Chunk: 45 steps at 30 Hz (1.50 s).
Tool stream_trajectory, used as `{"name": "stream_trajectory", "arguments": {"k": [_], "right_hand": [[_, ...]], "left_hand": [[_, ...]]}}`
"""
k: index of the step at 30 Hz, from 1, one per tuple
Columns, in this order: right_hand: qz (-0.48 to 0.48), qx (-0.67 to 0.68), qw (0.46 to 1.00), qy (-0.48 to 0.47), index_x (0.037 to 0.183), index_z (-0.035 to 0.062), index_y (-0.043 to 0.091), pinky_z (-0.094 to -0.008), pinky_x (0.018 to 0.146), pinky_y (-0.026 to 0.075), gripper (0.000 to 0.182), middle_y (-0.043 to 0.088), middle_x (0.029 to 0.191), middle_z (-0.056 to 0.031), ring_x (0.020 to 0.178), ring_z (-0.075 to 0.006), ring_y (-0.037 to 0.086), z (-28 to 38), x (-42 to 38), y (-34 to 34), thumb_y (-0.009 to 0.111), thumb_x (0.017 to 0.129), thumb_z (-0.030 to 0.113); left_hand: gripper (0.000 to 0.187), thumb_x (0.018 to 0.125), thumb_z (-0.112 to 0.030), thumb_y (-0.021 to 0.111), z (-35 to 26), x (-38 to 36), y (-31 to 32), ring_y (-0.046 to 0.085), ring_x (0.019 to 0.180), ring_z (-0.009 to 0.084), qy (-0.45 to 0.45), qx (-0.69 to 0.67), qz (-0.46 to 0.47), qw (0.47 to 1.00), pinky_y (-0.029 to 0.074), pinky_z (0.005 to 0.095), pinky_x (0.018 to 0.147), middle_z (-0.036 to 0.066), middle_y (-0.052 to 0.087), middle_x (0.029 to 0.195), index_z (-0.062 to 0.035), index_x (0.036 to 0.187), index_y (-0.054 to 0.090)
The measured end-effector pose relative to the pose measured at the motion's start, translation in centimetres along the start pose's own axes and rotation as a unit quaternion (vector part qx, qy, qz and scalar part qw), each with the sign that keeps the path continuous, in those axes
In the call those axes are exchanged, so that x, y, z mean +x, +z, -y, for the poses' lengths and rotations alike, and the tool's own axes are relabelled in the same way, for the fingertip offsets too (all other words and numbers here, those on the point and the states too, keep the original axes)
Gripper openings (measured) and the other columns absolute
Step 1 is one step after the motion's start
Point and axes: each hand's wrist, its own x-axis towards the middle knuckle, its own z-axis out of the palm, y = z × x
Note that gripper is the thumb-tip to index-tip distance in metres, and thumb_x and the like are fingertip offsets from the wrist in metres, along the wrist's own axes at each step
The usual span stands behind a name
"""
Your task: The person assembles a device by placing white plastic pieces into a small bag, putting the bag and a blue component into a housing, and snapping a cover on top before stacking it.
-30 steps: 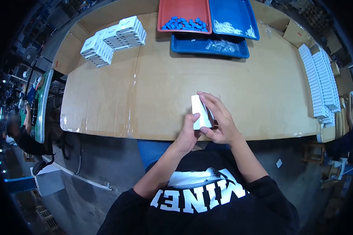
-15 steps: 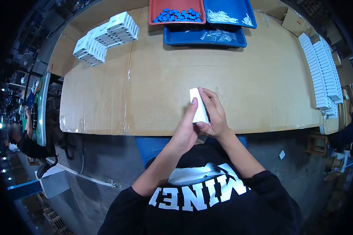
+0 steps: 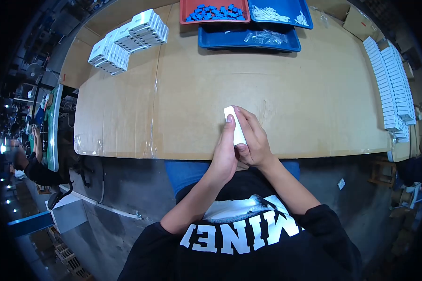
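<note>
A narrow white box is held between both hands, just above the near edge of the cardboard-covered table. My left hand grips it from the left, the thumb lying on its upper face. Wrapped round the right side is my right hand, its fingertips near the far end and its thumb at the near end. The palms hide the underside of the box.
Stacked white boxes stand at the back left and along the right side. At the back are a red tray of blue pieces, a blue tray of white pieces and a blue tray with clear bags. A co-worker sits far left.
The white box has turned slightly in my hands and shows a narrower face. My fingers have closed in a little around it. The whole view has shifted slightly.
</note>
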Motion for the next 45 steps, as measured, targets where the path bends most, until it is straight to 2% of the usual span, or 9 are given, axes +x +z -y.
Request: {"name": "stream_trajectory", "arguments": {"k": [5, 20, 29, 32, 35, 37, 39, 41, 45], "right_hand": [[-0.012, -0.001, 1.000, -0.016, 0.142, -0.0148, 0.049, -0.0479, 0.098, 0.054, 0.077, 0.057, 0.134, -0.0348, 0.119, -0.0484, 0.062, -0.6, -0.6, 0.3, 0.043, 0.107, 0.053], [-0.011, 0.014, 1.000, -0.011, 0.141, -0.0155, 0.050, -0.0489, 0.101, 0.053, 0.071, 0.060, 0.131, -0.0365, 0.121, -0.0507, 0.062, -0.8, -1.3, 1.1, 0.041, 0.110, 0.048], [-0.013, 0.039, 0.999, -0.004, 0.139, -0.0159, 0.051, -0.0486, 0.101, 0.053, 0.069, 0.060, 0.131, -0.0361, 0.120, -0.0499, 0.063, -0.7, -1.4, 1.4, 0.039, 0.111, 0.046], [-0.001, 0.065, 0.998, 0.012, 0.141, -0.0129, 0.051, -0.0472, 0.108, 0.048, 0.068, 0.058, 0.138, -0.0333, 0.129, -0.0466, 0.059, -0.5, -0.7, 1.0, 0.039, 0.111, 0.047], [0.036, 0.171, 0.980, 0.093, 0.145, -0.0082, 0.052, -0.0447, 0.116, 0.039, 0.067, 0.051, 0.151, -0.0271, 0.141, -0.0404, 0.050, 0.4, 0.5, 0.1, 0.042, 0.110, 0.048], [-0.044, 0.269, 0.939, 0.209, 0.147, -0.0034, 0.052, -0.0424, 0.121, 0.033, 0.061, 0.043, 0.159, -0.0215, 0.147, -0.0351, 0.043, 1.5, 0.5, 0.3, 0.052, 0.108, 0.043], [0.004, 0.229, 0.949, 0.215, 0.147, -0.0029, 0.052, -0.0422, 0.121, 0.033, 0.057, 0.042, 0.160, -0.0213, 0.147, -0.0343, 0.043, 2.0, 0.6, -0.3, 0.057, 0.106, 0.037], [0.026, 0.252, 0.933, 0.257, 0.147, -0.0016, 0.053, -0.0412, 0.119, 0.035, 0.053, 0.043, 0.159, -0.0214, 0.147, -0.0335, 0.044, 2.6, 0.1, 0.1, 0.067, 0.101, 0.019], [0.035, 0.167, 0.958, 0.229, 0.147, -0.0023, 0.053, -0.0400, 0.115, 0.041, 0.052, 0.048, 0.156, -0.0237, 0.143, -0.0360, 0.050, 4.1, 0.4, 0.2, 0.066, 0.100, 0.016]], "left_hand": [[0.061, 0.108, -0.058, 0.042, 0.7, 0.4, -0.1, 0.058, 0.121, 0.0138, 0.005, -0.004, -0.011, 1.000, 0.048, 0.0313, 0.102, 0.005, 0.059, 0.129, -0.0093, 0.145, 0.046], [0.054, 0.108, -0.057, 0.044, 1.3, 0.7, -0.7, 0.055, 0.097, 0.0055, 0.006, -0.015, -0.064, 0.998, 0.047, 0.0239, 0.086, -0.001, 0.060, 0.114, -0.0127, 0.138, 0.053], [0.058, 0.108, -0.058, 0.043, 1.0, 0.4, -1.2, 0.056, 0.115, 0.0129, -0.004, -0.025, -0.038, 0.999, 0.046, 0.0324, 0.100, 0.003, 0.057, 0.124, -0.0123, 0.143, 0.049], [0.059, 0.108, -0.059, 0.043, 0.4, 0.2, -1.1, 0.056, 0.119, 0.0143, -0.008, -0.027, -0.035, 0.999, 0.046, 0.0335, 0.103, 0.004, 0.058, 0.128, -0.0118, 0.144, 0.048], [0.064, 0.109, -0.054, 0.042, 0.0, 1.0, -2.0, 0.055, 0.124, 0.0193, 0.038, -0.001, -0.018, 0.999, 0.044, 0.0353, 0.108, 0.009, 0.056, 0.134, -0.0094, 0.156, 0.037], [0.065, 0.110, -0.049, 0.042, -0.1, 1.5, -2.2, 0.053, 0.128, 0.0191, 0.097, 0.045, -0.009, 0.994, 0.041, 0.0344, 0.110, 0.010, 0.053, 0.139, -0.0075, 0.160, 0.030], [0.070, 0.111, -0.036, 0.043, -0.1, 2.2, -2.8, 0.040, 0.141, 0.0204, 0.199, 0.127, 0.012, 0.972, 0.032, 0.0352, 0.117, 0.015, 0.040, 0.155, -0.0053, 0.166, 0.013], [0.068, 0.111, -0.033, 0.042, 0.4, 2.3, -3.1, 0.037, 0.144, 0.0218, 0.213, 0.120, 0.013, 0.970, 0.029, 0.0359, 0.119, 0.016, 0.036, 0.158, -0.0053, 0.166, 0.013], [0.064, 0.113, -0.037, 0.036, 0.9, 2.2, -2.8, 0.034, 0.146, 0.0246, 0.255, 0.134, 0.002, 0.958, 0.027, 0.0366, 0.120, 0.018, 0.034, 0.159, -0.0063, 0.166, 0.014]]}}
